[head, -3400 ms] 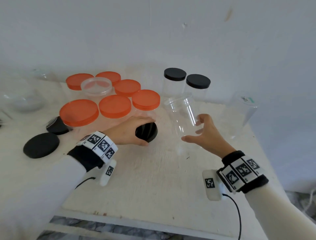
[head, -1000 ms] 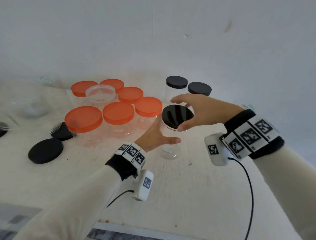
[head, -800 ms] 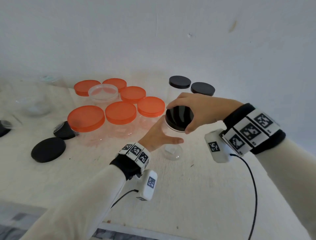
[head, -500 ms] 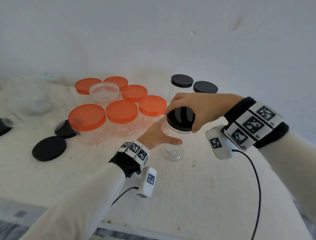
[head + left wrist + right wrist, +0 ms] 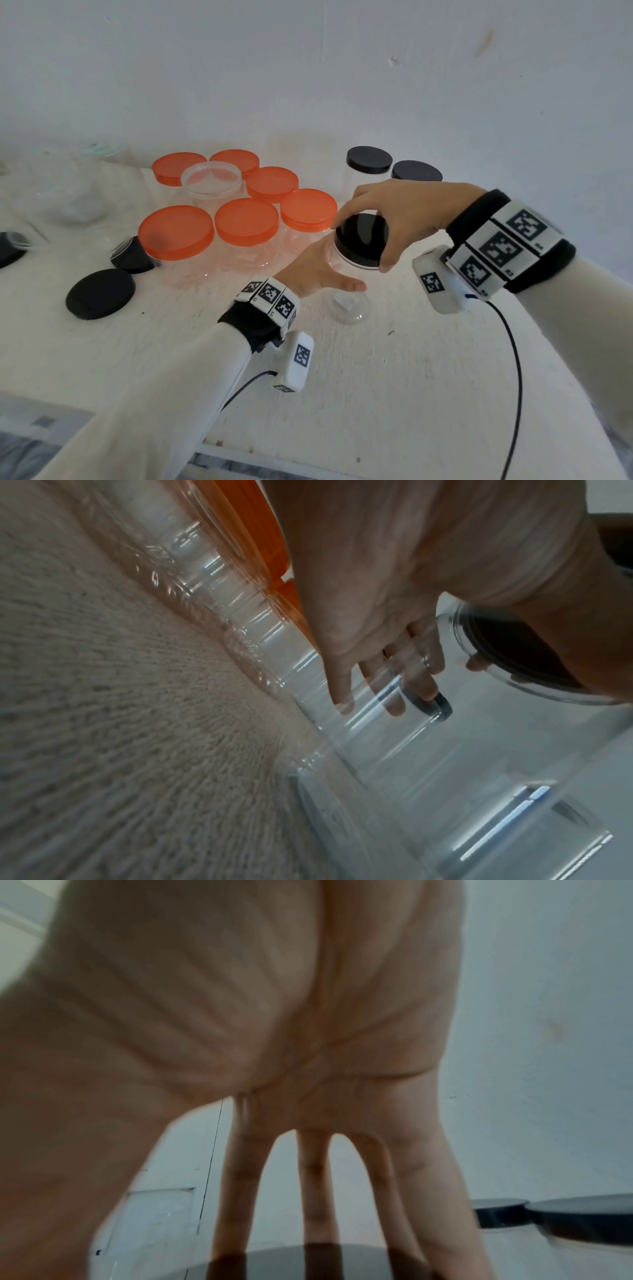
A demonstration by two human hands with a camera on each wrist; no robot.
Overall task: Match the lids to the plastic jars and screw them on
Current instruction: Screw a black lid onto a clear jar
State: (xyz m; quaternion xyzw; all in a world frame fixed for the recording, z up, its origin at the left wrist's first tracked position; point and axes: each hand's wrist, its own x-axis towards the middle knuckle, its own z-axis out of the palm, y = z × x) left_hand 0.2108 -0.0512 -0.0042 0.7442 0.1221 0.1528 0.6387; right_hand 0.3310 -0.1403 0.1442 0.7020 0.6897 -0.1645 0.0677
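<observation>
1. My right hand (image 5: 394,216) sits over the black lid (image 5: 362,240), with the fingers curled down round its rim: the thumb is on the near right edge and the other fingers on the far left edge.
2. From the right wrist view, the fingers (image 5: 316,1191) reach straight down to the glossy top of the lid (image 5: 322,1264), and their tips meet its far edge.
3. The lid rests on the mouth of the clear jar (image 5: 347,291), which stands upright on the white table (image 5: 376,394).
4. My left hand (image 5: 315,270) wraps the jar's body below the lid, thumb across the near side and the other fingers round the far side.
5. From the left wrist view, those fingers (image 5: 394,685) show through the clear wall of the jar (image 5: 445,777), pressed against it.
6. Just left of the held jar stand the orange-lidded jars (image 5: 246,222), close to my left hand.
7. Behind my right hand are two capped black-lidded jars (image 5: 369,160).
8. Loose black lids (image 5: 100,293) lie on the table well to the left.
9. Among the orange ones stands a jar with a clear lid (image 5: 211,178).
</observation>
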